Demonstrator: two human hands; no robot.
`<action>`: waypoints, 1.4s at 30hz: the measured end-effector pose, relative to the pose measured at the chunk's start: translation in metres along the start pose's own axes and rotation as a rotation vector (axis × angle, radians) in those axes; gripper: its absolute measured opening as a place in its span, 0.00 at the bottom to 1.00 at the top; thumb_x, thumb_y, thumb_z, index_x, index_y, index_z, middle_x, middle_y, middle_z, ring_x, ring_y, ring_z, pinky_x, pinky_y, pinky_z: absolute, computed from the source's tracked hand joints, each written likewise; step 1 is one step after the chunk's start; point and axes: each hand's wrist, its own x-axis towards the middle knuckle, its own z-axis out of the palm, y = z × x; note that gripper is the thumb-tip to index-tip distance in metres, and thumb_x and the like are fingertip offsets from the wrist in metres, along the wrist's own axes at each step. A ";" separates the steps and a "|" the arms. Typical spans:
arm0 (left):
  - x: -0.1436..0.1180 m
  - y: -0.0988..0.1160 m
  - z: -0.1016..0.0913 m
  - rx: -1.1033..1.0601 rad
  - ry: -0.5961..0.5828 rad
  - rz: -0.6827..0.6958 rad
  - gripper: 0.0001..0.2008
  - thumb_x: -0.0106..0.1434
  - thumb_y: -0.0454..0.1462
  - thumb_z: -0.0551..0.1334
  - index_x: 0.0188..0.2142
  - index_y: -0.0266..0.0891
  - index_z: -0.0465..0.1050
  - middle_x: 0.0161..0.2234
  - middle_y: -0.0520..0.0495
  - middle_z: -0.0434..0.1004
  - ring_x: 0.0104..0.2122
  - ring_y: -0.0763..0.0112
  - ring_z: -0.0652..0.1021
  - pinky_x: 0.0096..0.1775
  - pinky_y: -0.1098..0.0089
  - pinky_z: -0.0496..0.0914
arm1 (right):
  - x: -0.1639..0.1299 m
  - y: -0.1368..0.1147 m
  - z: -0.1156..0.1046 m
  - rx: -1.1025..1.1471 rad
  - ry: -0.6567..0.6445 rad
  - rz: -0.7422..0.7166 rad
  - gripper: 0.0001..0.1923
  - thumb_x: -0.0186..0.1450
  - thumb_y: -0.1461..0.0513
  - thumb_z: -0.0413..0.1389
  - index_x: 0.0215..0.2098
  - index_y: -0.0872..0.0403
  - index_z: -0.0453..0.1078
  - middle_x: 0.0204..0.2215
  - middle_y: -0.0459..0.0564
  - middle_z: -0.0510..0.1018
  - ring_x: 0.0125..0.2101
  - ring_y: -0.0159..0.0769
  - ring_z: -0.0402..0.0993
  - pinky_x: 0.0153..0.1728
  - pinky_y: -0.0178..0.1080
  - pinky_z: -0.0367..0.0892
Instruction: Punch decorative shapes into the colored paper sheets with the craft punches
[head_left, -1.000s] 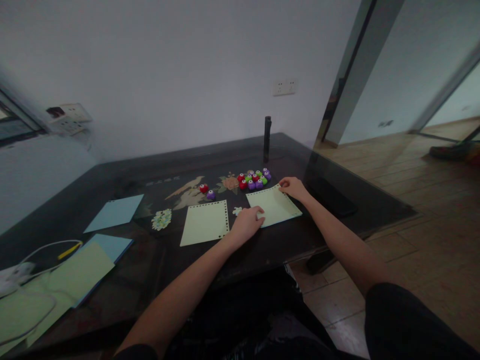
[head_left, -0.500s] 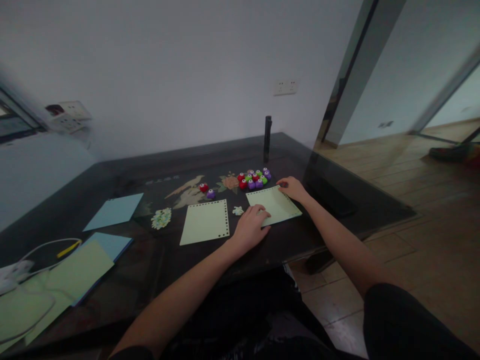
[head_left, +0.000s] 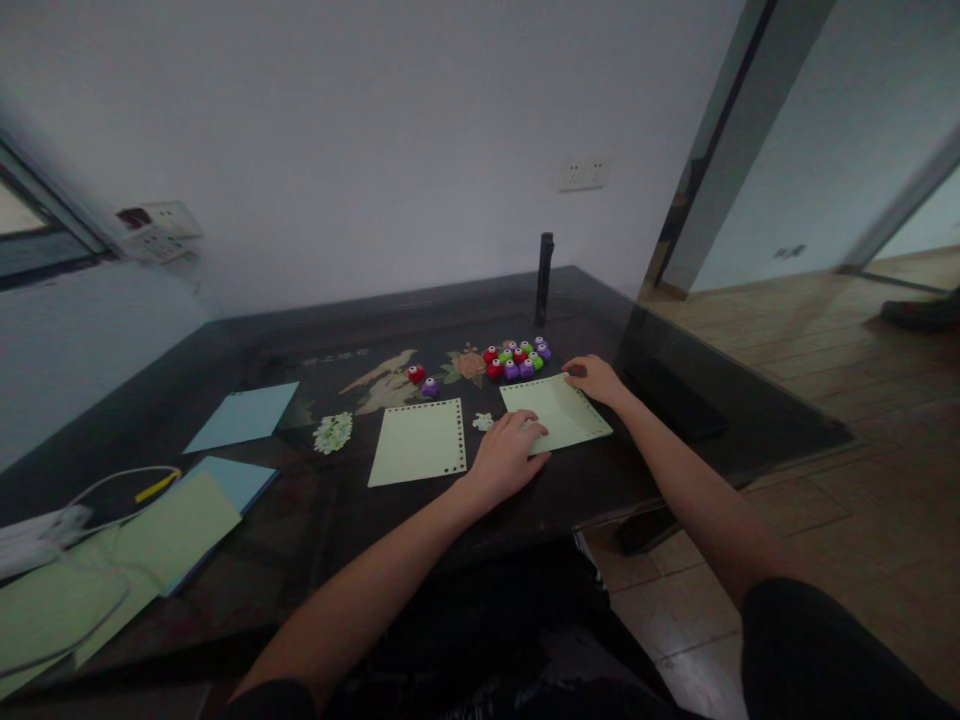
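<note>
My left hand point(head_left: 510, 455) rests palm down on the near left corner of a pale green sheet point(head_left: 559, 412) on the dark table point(head_left: 315, 520). My right hand point(head_left: 596, 378) lies on the far right corner of that same sheet, fingers bent, touching its edge. A second pale green sheet point(head_left: 420, 455) with punched holes along two edges lies to the left. Behind the sheets sits a cluster of several small red, green and purple punches point(head_left: 517, 358). Two more punches, one red and one purple point(head_left: 422, 380), stand apart to the left.
A dark upright cylinder point(head_left: 544, 280) stands at the back of the table. A heap of small paper cut-outs point(head_left: 333, 432) lies left of the sheets. Blue sheets point(head_left: 243, 415) and green sheets point(head_left: 161, 540) with a white cable point(head_left: 60, 520) fill the left side. Tiled floor lies right.
My left hand has slid a little to the right onto the green sheet's corner. My right hand stays at the far corner. The view has shifted slightly.
</note>
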 end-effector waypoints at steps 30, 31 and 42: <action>-0.073 -0.180 -0.076 0.252 0.017 -0.358 0.28 0.54 0.51 0.63 0.51 0.41 0.68 0.47 0.39 0.69 0.48 0.53 0.68 0.49 0.58 0.62 | -0.009 -0.186 0.070 -0.184 -0.281 -0.489 0.23 0.58 0.52 0.60 0.47 0.57 0.71 0.45 0.61 0.71 0.47 0.50 0.67 0.43 0.45 0.64; -0.073 -0.180 -0.076 0.249 0.016 -0.362 0.28 0.54 0.51 0.62 0.51 0.41 0.68 0.46 0.39 0.69 0.48 0.52 0.68 0.49 0.58 0.62 | -0.009 -0.186 0.070 -0.170 -0.273 -0.485 0.22 0.58 0.53 0.61 0.46 0.56 0.71 0.44 0.60 0.71 0.47 0.50 0.67 0.44 0.44 0.64; -0.073 -0.183 -0.075 0.219 0.007 -0.350 0.29 0.54 0.51 0.62 0.52 0.41 0.67 0.47 0.39 0.68 0.49 0.53 0.68 0.50 0.58 0.61 | -0.012 -0.187 0.073 -0.057 -0.263 -0.435 0.18 0.56 0.56 0.63 0.41 0.56 0.69 0.41 0.56 0.71 0.46 0.46 0.67 0.45 0.44 0.62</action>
